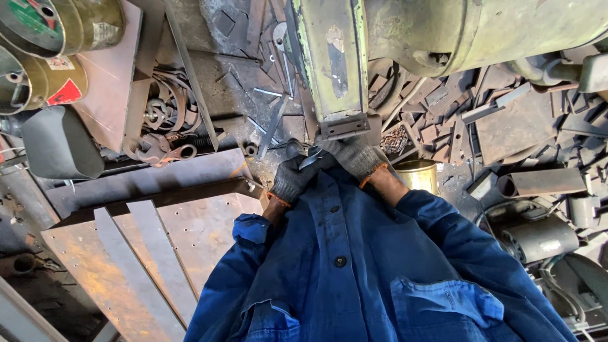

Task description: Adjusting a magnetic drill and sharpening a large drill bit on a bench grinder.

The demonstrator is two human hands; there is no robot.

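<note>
Both hands gloved, close together just below base of green machine point(334, 69). Left hand point(292, 179) curled around small thin metal piece point(311, 158), fingers closed on it. Right hand point(358, 155) touching same piece from other side; grip on it cannot tell. Piece sits between gloves, against blue jacket point(354, 266) front. Brass-coloured can point(418, 174) just right of right wrist. Rusty steel plates point(145, 253) lower left, scrap offcuts point(506, 120) right.
</note>
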